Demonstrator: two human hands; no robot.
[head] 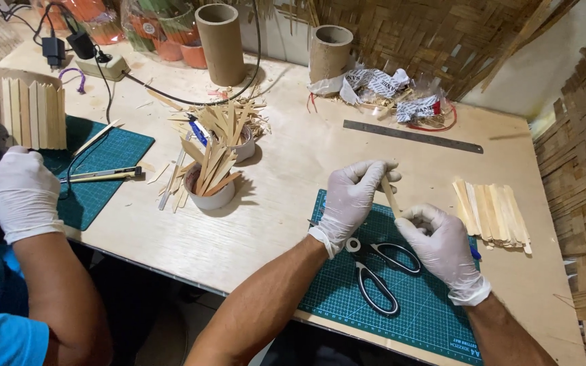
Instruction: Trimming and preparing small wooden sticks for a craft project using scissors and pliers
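Both my hands wear white gloves. My left hand (351,198) and my right hand (442,244) together grip a thin bamboo stick (390,196), held tilted above a green cutting mat (435,318). Black-handled scissors (378,268) lie on the mat just under my hands. A row of flat bamboo slats (491,215) lies on the table right of my right hand.
A co-worker's gloved hand (18,193) rests at the left by a second green mat (106,152) and a panel of joined slats (32,112). Two white cups of bamboo sticks (213,173), a steel ruler (412,135), cardboard tubes (220,42), and cables stand farther back.
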